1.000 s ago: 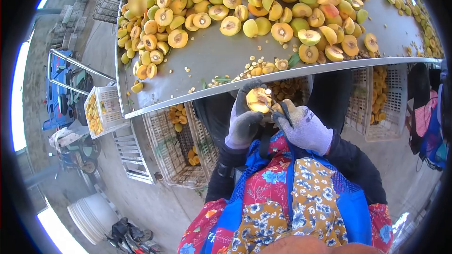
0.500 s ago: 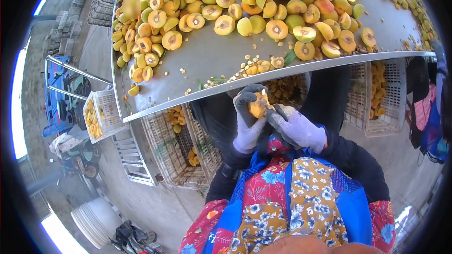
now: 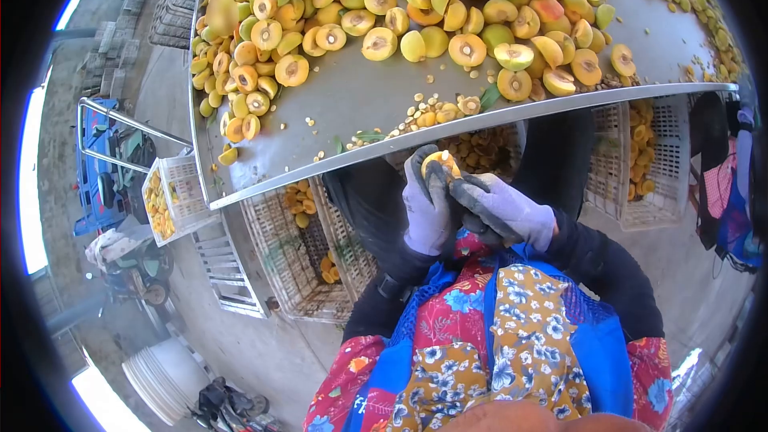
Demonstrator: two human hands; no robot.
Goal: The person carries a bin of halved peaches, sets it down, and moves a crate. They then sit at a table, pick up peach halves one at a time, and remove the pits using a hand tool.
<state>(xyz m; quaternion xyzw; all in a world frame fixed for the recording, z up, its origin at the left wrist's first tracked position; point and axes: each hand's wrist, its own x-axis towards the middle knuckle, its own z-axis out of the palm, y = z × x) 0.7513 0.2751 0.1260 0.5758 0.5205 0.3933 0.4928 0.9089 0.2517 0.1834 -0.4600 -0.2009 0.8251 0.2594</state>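
Two gloved hands at the fruit, just below the table edge. Left hand (image 3: 428, 204): thumb and fingers closed around one yellow fruit piece (image 3: 442, 164), its upper part showing above the glove, a small pale kernel at its top. Right hand (image 3: 512, 212): fingers curled in, tips right up against the fruit's side; can't tell how tightly closed, or whether anything is inside, palm side is hidden. Below the table between the knees, more fruit pieces (image 3: 480, 152); their container is mostly hidden. Big crate (image 3: 272, 248) on the floor to the left: pale slatted walls, two small patches of fruit visible, a lot of its inside bare. Right crate (image 3: 670, 152): a strip of yellow-orange fruit between its slatted walls. Small crate (image 3: 188, 192) left of the table corner: tilted in view, yellow fruit in it. Metal table (image 3: 352, 104) above the hands: heap of fruit (image 3: 384, 0), many cut in halves, mostly yellow and green, a few reddish. Loose kernels (image 3: 428, 108) and a green leaf (image 3: 490, 97) near its front edge. Further out left: stacked crates (image 3: 174, 8), contents not readable; slatted rack (image 3: 230, 272) beside the big crate; nested white tubs (image 3: 164, 376) lower down, insides not visible.
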